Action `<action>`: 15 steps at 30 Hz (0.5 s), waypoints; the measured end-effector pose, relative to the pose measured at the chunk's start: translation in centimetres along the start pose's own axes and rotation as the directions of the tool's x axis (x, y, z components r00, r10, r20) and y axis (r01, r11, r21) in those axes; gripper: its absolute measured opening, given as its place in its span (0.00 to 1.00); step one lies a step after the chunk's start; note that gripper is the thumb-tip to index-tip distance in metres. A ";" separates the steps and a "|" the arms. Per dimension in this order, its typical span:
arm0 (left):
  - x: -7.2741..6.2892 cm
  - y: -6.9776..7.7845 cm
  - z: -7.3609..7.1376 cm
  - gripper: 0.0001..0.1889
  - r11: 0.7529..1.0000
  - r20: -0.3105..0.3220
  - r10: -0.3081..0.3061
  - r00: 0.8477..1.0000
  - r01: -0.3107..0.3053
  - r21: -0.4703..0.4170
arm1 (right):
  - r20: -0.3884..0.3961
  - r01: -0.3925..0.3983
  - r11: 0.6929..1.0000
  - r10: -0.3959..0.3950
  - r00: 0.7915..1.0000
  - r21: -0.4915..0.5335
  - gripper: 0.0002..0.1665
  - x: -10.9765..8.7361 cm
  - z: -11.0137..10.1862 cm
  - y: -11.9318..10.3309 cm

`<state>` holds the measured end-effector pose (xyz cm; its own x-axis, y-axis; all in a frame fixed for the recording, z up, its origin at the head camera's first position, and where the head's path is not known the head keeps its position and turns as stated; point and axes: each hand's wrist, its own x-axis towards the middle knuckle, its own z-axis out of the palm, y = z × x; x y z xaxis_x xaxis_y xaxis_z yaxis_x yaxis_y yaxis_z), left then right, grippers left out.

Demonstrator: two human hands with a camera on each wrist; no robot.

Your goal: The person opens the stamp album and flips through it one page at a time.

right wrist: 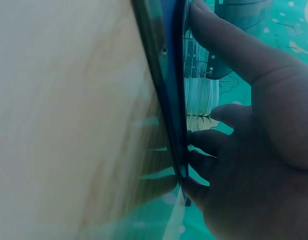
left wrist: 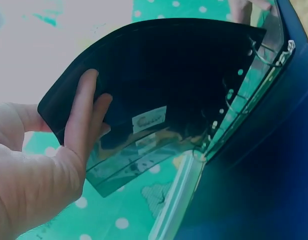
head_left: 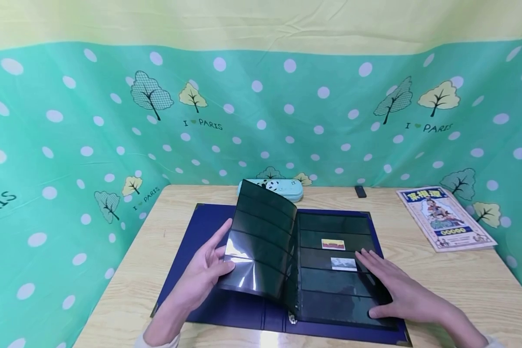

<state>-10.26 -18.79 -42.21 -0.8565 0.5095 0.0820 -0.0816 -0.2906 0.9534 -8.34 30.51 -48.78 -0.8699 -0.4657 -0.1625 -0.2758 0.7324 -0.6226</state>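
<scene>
Head view: in the left hand, pinched near its outer edge between thumb and fingers, a glossy black plastic pocket page, raised and bowed above the left cover of a navy-blue ring-bound album, laid open on a light wood-grain table. Under the spread, unclenched fingers of the right hand, a flat black pocket page, bearing a red-and-yellow rectangular stamp and, one row below, a grey-and-white rectangular stamp. Behind, partly hidden, a pale-blue panda-printed oblong case.

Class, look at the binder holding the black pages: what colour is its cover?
The cover is dark blue, seen best in the head view.
</scene>
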 end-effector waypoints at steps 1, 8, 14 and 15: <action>-0.2 0.0 -0.1 0.51 1.000 0.004 0.007 1.000 -0.007 0.006 | -0.003 -0.001 1.000 0.001 1.000 -0.006 0.72 0.0 0.0 0.0; -1.0 0.1 -0.5 0.49 0.998 0.054 0.059 0.997 -0.058 -0.016 | 0.003 -0.028 0.999 0.028 1.000 -0.019 0.73 0.2 0.1 -0.5; -1.6 0.8 -0.8 0.47 0.997 0.078 0.057 0.995 -0.060 0.041 | 0.007 -0.044 0.999 0.044 0.999 -0.021 0.73 0.2 0.2 -0.6; -1.7 0.8 -0.9 0.47 0.997 0.074 0.054 0.996 -0.058 0.055 | 0.007 -0.047 0.999 0.048 0.999 -0.020 0.73 0.2 0.2 -0.5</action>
<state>-9.32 -20.64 -41.83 -0.8194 0.5519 0.1548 -0.0032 -0.2745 0.9616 -8.26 29.97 -48.59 -0.8791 -0.4338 -0.1972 -0.2423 0.7632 -0.5990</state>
